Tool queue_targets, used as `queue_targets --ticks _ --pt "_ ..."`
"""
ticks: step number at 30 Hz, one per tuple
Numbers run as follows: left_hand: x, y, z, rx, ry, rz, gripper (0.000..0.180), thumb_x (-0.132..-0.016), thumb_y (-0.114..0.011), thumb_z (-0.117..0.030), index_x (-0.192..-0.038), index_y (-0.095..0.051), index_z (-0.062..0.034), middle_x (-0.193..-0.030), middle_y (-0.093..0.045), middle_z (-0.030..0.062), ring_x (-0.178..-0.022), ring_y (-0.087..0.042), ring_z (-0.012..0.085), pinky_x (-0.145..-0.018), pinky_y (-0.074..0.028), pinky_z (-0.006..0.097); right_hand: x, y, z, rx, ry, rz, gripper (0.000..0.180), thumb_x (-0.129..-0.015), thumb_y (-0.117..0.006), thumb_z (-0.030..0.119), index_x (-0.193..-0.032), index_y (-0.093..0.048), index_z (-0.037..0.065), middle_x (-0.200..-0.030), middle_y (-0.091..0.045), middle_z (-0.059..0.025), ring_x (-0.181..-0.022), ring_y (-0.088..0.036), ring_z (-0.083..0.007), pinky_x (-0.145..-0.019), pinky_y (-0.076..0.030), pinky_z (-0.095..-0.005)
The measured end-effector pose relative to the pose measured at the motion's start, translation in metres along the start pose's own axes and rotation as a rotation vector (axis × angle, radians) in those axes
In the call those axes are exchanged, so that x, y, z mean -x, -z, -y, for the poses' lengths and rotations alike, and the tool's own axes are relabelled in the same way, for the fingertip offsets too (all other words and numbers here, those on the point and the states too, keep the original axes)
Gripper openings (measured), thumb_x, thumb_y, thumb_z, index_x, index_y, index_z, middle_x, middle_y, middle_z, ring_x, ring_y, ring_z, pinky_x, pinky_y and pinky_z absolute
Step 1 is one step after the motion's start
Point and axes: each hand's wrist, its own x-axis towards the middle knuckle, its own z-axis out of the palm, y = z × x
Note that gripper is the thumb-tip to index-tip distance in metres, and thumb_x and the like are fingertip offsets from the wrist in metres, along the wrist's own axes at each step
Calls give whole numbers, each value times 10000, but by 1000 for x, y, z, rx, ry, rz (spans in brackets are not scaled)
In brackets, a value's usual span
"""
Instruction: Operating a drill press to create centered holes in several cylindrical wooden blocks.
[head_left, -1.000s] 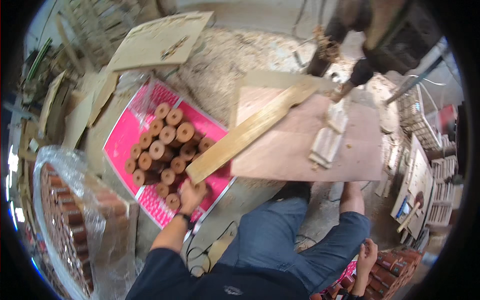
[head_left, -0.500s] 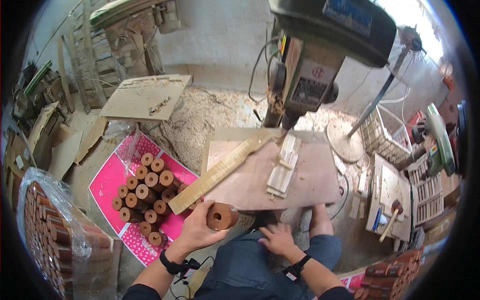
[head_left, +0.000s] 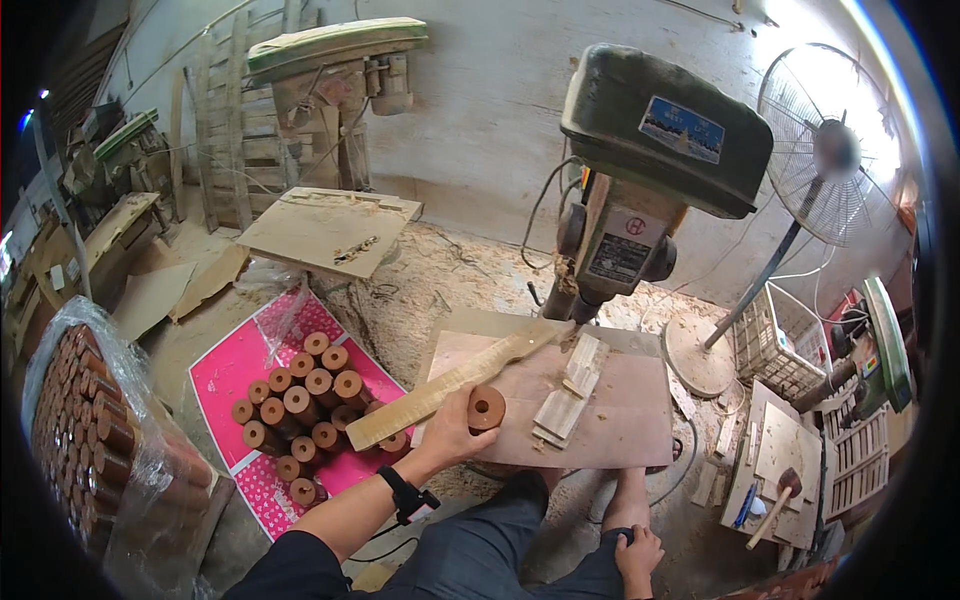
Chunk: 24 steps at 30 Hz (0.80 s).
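Note:
My left hand (head_left: 452, 432) grips a brown wooden cylinder (head_left: 487, 407) with a hole through its middle, thumb and fingers around its side. It is raised over the front-left of the drill press table (head_left: 640, 425), its holed end facing up toward me. Close by, a long wooden bar (head_left: 440, 397) lies slanted across the table's left side, under the drill press (head_left: 625, 230). Two pale wood strips (head_left: 570, 395) lie on the table. My right hand (head_left: 638, 560) rests on my knee with nothing visible in it, fingers loosely bent.
Several similar cylinders (head_left: 298, 400) stand on a pink sheet (head_left: 225, 370) at the left. A plastic-wrapped stack (head_left: 120, 440) is at the far left. On the right are a fan (head_left: 835, 150), a white crate (head_left: 780, 335) and a mallet (head_left: 775, 510) on a low board.
My left hand has carried the cylinder right and farther forward, over the table edge. My right hand has moved right onto my knee. The head view has tilted up.

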Motion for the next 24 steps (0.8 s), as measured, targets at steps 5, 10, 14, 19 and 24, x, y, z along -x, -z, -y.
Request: queue_targets --ticks 5,10,14,19,24 --pt "3 7 6 -8 9 44 865 -718 -784 -372 -1385 -350 -32 -1215 -537 243 -1124 -546 393 -955 -453 444 -17 4 -11 -49 -70 125 422 -774 -705 329 -1133 -657 113 -1147 -642 -136 -1106 -566 -345 -917 -457 -468" --pt "-7 5 4 -38 29 85 841 -735 -760 -395 -1379 -347 -45 -1187 -545 241 -1091 -557 403 -915 -468 464 -13 -12 -41 -212 -68 -55 356 -788 -686 283 -1086 -677 88 -1063 -667 -177 -1025 -618 -360 -892 -483 -435" --pt "-8 5 0 -27 69 101 859 -708 -789 -382 -1349 -387 24 -1233 -532 254 -1138 -548 397 -975 -440 434 -9 -30 -56 -176 -108 -94 445 -852 -609 426 -1176 -652 124 -1126 -659 -160 -1060 -616 -352 -910 -480 -447" --pt "3 4 3 17 50 49 839 -690 -805 -370 -1328 -395 -10 -1195 -532 238 -1107 -557 392 -947 -456 435 -12 -38 -58 -120 -155 -119 486 -870 -580 487 -1252 -622 191 -1171 -650 -139 -1083 -611 -345 -902 -486 -452" --pt "10 0 8 22 1 -46 828 -700 -800 -360 -1337 -389 -28 -1200 -519 227 -1118 -542 387 -935 -460 444 -13 -28 -50 -114 -294 60 495 -878 -533 540 -1242 -622 216 -1177 -652 -127 -1093 -609 -346 -903 -483 -450"
